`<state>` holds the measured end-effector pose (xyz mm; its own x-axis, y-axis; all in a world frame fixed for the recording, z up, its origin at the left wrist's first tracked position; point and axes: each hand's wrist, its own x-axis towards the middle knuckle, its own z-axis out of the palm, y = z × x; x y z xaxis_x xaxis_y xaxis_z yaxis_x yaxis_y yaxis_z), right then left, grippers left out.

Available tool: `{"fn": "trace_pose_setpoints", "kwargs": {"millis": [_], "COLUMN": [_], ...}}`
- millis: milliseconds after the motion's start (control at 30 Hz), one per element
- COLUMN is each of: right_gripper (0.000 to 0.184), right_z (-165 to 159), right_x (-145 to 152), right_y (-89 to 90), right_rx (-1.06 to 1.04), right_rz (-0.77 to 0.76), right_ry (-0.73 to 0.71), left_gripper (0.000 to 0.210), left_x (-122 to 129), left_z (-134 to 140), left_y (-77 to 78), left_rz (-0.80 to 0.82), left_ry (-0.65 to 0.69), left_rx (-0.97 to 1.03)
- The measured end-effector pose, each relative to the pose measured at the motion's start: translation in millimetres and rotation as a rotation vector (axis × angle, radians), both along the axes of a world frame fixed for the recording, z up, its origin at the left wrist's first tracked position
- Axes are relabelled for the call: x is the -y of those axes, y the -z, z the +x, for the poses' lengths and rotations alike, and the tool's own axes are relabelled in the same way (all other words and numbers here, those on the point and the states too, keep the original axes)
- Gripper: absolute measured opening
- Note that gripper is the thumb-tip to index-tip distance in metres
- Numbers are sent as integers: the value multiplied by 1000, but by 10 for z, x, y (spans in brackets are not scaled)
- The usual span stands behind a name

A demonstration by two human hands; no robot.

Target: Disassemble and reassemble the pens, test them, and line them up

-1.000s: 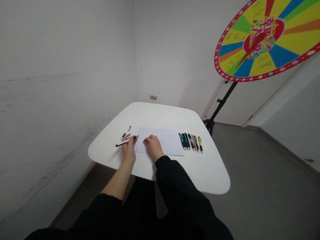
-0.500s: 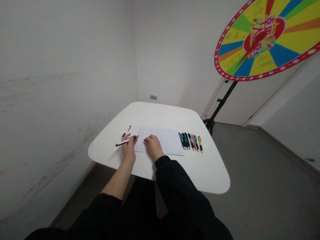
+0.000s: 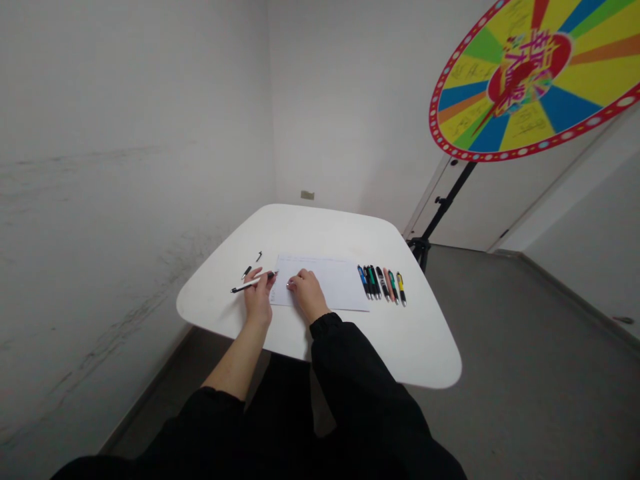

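Observation:
My left hand (image 3: 257,303) is closed around a white pen (image 3: 247,285) with black ends, tilted over the left edge of a white sheet of paper (image 3: 341,283). My right hand (image 3: 309,295) rests on that sheet, fingers pinched on a small shiny silver piece (image 3: 289,285), too small to name for sure. Just beyond my left hand lie a short black piece (image 3: 247,272) and, farther off, a small black clip-like part (image 3: 259,256). Small handwritten marks show along the paper's left side.
A row of several pens (image 3: 381,285) in different colours lies right of the paper. Everything sits on a white table (image 3: 320,227) with rounded corners. Behind it at right, a colourful prize wheel (image 3: 530,73) stands on a black tripod (image 3: 443,210). Walls close in at left and back.

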<state>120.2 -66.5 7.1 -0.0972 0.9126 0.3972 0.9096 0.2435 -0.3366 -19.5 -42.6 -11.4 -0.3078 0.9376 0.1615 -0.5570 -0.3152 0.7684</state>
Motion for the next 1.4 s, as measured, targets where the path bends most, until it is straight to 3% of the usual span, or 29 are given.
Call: {"fn": "trace_pose_setpoints", "kwargs": {"millis": [933,1167,1400], "right_gripper": [17,19,25], "right_z": [29,44,71], "right_x": [132,161,201], "right_y": [-34,-54,-117], "right_rx": [51,-14,-227], "right_rz": [1,19,176], "right_ry": [-9,-15,-24], "left_gripper": [40,40,43], "left_x": [27,31,88], "left_z": [-13,-12,4], "left_y": [-26,-44,-97], "left_rz": [2,-16,-21], "left_ry": [9,9,57], "left_rx": [-17,-10,-41]}}
